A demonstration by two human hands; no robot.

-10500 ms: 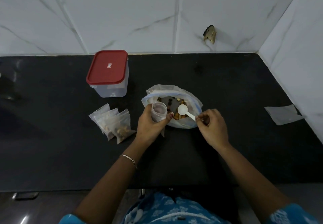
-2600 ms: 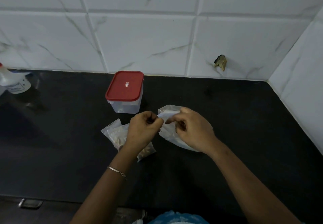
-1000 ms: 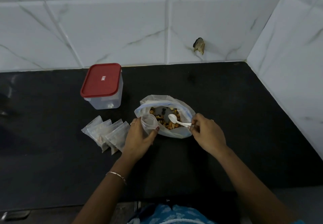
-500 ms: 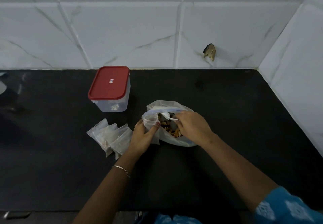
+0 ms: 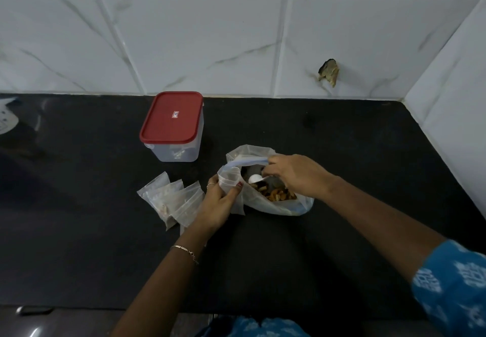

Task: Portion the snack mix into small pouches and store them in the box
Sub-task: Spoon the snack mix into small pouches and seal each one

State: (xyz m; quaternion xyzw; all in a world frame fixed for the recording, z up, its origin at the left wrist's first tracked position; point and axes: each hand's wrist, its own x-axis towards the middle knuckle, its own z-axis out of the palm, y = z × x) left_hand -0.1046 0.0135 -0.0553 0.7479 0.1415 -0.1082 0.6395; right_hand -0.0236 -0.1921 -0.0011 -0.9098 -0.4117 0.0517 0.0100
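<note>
Filled pouches (image 5: 172, 201) are piled on the worktop (image 5: 342, 152) left of centre. The red-lidded box (image 5: 172, 126) is set just beyond them, lid on. An open small pouch (image 5: 229, 178) is gripped by the left hand (image 5: 218, 205). A white spoon (image 5: 254, 178) is pinched by the right hand (image 5: 294, 176) inside the snack mix bag (image 5: 252, 152).

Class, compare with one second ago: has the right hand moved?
Yes. The right hand has gone left and toward the wall, nearer the red-lidded box, from the snack bag's near rim to over its mouth.
</note>
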